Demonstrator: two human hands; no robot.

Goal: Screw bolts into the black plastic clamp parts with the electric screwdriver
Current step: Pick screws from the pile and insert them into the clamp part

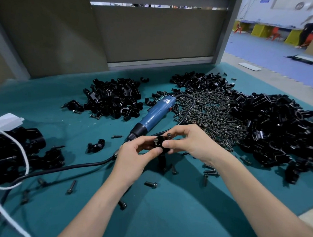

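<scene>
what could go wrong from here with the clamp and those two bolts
Both hands, left hand and right hand, hold the clamp in the air, with two bolts standing proud, apparently unscrewed; tilting could drop them among the loose bolts below. The screwdriver lies behind; reaching for it leaves one hand holding everything.

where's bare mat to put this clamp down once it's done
Freest: the teal mat between the forearms, bordered by a few loose bolts. Also bare far left, before the left black clamp pile. Crowded: right side, with the grey bolt heap and big clamp pile.
</scene>
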